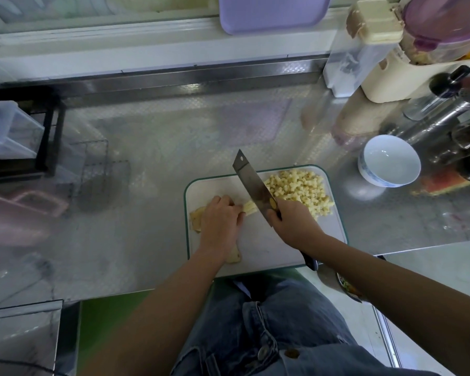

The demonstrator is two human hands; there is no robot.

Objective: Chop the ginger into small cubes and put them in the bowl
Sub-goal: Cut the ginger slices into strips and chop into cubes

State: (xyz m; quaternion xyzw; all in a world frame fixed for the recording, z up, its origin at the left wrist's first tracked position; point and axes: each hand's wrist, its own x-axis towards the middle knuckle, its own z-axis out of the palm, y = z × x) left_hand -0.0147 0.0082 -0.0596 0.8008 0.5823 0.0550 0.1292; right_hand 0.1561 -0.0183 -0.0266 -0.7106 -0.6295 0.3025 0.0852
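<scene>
While the cleaver (251,183) stands between strips (249,207) and cubes (299,189), the bowl (391,164) sits apart.

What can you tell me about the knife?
The knife is a cleaver with a broad, rectangular blade of steel, a small hole near its far corner, and a dark handle whose end pokes out below the wrist. The right hand grips it where blade meets handle. It slants across the white cutting board, edge down at the ginger strips the left hand holds, with the pile of cubes on its right.
</scene>
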